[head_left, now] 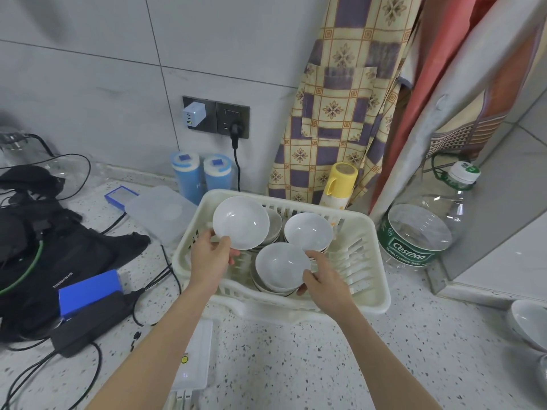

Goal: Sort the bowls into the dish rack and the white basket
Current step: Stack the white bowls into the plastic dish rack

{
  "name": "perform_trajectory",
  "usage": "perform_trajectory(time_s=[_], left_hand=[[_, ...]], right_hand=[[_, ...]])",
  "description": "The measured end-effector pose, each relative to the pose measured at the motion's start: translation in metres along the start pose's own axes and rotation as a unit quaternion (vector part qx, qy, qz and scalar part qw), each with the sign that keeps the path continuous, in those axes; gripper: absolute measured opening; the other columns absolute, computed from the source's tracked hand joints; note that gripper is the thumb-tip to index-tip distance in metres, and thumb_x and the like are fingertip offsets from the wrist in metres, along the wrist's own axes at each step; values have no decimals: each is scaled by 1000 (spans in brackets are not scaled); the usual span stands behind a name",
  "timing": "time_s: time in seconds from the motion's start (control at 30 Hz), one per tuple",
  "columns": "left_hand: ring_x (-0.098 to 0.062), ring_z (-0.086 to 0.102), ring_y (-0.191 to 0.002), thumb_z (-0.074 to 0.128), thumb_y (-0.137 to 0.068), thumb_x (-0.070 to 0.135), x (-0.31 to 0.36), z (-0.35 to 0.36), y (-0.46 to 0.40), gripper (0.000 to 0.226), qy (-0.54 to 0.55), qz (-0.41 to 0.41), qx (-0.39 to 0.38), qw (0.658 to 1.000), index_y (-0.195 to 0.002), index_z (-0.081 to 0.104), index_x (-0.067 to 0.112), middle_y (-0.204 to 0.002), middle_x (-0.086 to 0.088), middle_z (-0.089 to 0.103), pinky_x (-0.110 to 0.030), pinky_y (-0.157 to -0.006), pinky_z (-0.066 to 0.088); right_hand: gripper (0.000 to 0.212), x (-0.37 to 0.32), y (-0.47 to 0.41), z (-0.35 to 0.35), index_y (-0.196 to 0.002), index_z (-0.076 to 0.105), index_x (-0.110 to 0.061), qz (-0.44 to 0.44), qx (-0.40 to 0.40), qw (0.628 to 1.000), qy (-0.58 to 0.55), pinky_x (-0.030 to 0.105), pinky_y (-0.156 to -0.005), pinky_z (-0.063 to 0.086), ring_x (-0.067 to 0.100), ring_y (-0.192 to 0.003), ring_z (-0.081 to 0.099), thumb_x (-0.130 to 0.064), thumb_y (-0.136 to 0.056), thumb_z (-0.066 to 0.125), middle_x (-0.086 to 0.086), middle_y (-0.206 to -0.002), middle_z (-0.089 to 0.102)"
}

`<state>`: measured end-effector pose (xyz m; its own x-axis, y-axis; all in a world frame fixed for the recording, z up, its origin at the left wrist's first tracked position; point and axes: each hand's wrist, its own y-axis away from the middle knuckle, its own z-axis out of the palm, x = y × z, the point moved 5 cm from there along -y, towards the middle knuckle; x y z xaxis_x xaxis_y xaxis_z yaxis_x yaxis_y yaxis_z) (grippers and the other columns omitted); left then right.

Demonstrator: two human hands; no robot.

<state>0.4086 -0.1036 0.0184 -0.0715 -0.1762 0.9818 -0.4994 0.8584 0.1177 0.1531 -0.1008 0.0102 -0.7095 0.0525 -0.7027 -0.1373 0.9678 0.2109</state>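
Currently, two bowls were being handled over the white basket point(376, 303), taken as landmark for all places. The left hand point(211, 255) was clamped on a white bowl point(241, 222), thumb over the near rim and fingers under it, and the bowl was held tilted above the basket's rear left corner. The right hand point(324, 281) was pinched on the rim of a second bowl point(281, 266), which sat on top of a stack in the basket's front middle. A third stack point(307, 232) was seen at the basket's rear right, and more bowls were partly hidden behind the lifted one. Another bowl point(529, 324) lay on the surface point(296, 365), well to the right of the basket. No dish rack could be told apart in view.

Judged step: bowls were being picked out of, or set into, the basket; which of the two could not be told. For a clean step, the lifted bowl should be kept level and lowered centred onto a matching stack, not dropped. The second bowl should be raised straight up so the stack beneath is not dragged. Rims should be kept clear of the basket wall. A water bottle point(420, 232) stood just right of the basket; cables point(168, 270) lay to its left and should be avoided.
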Motion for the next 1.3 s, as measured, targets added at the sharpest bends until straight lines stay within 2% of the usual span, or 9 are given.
perform_trajectory(time_s=[0.17,0.37,0.5,0.8,0.97,1.07,1.3], left_hand=[[-3,52,-38,51,-88,16,-1,1,-2,28,-3,-3,0,1000,-116,57,17,-64,2,74,-21,-47,40],[-1,52,-37,51,-89,15,-2,1,-2,27,-13,-7,-4,1000,-115,57,18,-64,3,74,-22,-47,41],[-1,52,-38,51,-90,17,-1,1,-1,26,-22,-6,-4,1000,-115,56,19,-64,3,74,-25,-50,41],[-2,52,-38,49,-90,11,3,1,2,20,-26,7,-19,999,-107,57,18,-62,2,74,-11,-38,38],[-2,53,-39,49,-91,13,4,2,3,19,-46,-2,-26,999,-107,57,20,-63,-1,74,-18,-45,40],[-2,54,-39,49,-90,13,4,2,4,21,-50,-2,-33,998,-108,57,21,-63,0,74,-23,-48,39],[-3,56,-41,48,-91,13,5,3,6,22,-50,-12,-53,997,-108,58,23,-65,-1,75,-27,-53,40]], right_hand=[[43,-1,-1,2,-135,29,-43,-6,-10,1000,20,26,-61,41,-1,-59,52,-33,-94,38,-28,-71,70],[43,-2,-3,4,-137,27,-39,0,-27,999,31,30,-68,48,7,-66,58,-33,-96,37,-18,-71,72],[46,-4,-5,5,-141,25,-36,8,-46,998,42,37,-83,49,13,-77,59,-33,-96,37,-14,-79,74],[53,-4,-7,8,-147,19,-41,14,-58,996,66,38,-85,52,12,-87,64,-38,-97,35,-15,-78,71],[54,-1,-9,8,-148,17,-43,22,-60,995,79,32,-77,51,9,-76,63,-37,-98,35,-15,-78,71],[54,-1,-9,7,-149,18,-43,18,-56,995,79,32,-78,52,6,-74,61,-41,-98,36,-16,-74,70],[59,-1,-11,10,-152,13,-42,26,-75,990,119,31,-77,48,11,-81,62,-51,-98,35,-13,-87,73]])
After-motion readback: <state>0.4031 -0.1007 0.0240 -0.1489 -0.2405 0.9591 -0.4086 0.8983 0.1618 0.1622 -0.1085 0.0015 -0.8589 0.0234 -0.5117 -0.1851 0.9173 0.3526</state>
